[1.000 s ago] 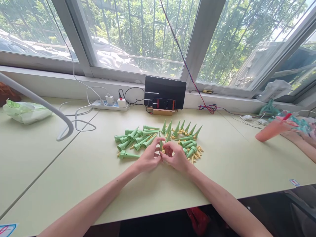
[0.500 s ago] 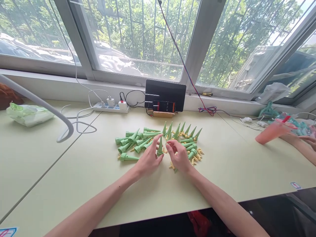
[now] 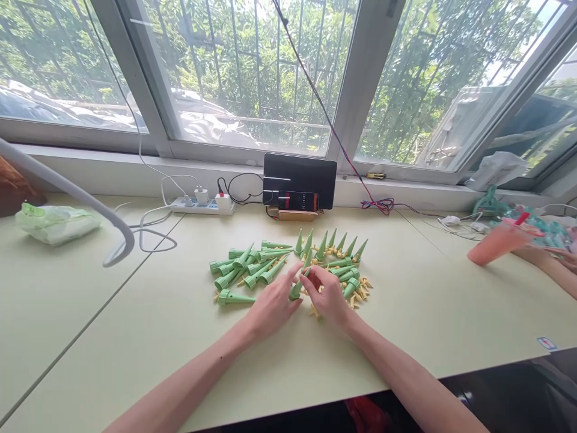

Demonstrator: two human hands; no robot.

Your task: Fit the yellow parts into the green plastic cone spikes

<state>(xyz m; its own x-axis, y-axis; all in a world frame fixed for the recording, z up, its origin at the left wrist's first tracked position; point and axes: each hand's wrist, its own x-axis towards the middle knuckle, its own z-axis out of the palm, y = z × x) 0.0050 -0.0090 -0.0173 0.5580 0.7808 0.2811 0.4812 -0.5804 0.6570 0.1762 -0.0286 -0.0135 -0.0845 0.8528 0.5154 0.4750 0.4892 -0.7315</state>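
My left hand (image 3: pixel 274 304) is closed around the wide lower end of a green plastic spike (image 3: pixel 296 291), which leans to the right. The fingertips of my right hand (image 3: pixel 331 294) are pinched against the upper part of the same spike. Behind my hands, several green spikes (image 3: pixel 321 248) stand upright in a curved row. To the left lies a heap of similar spikes (image 3: pixel 258 273). More spikes (image 3: pixel 350 287) lie just right of my right hand, among small yellow plastic pieces (image 3: pixel 360 294).
A phone (image 3: pixel 298 201) leans on a dark tablet (image 3: pixel 324 180) by the window. At back left are a power strip (image 3: pixel 202 206), a grey curved bar (image 3: pixel 90 207) and a plastic bag (image 3: pixel 58 222). A pink drink cup (image 3: pixel 498 243) tilts near another person's arm (image 3: pixel 550 264).
The spike in my left hand has gone from upright to leaning right. My right hand's fingers have closed in from beside it onto its upper part. The view has tilted slightly up.
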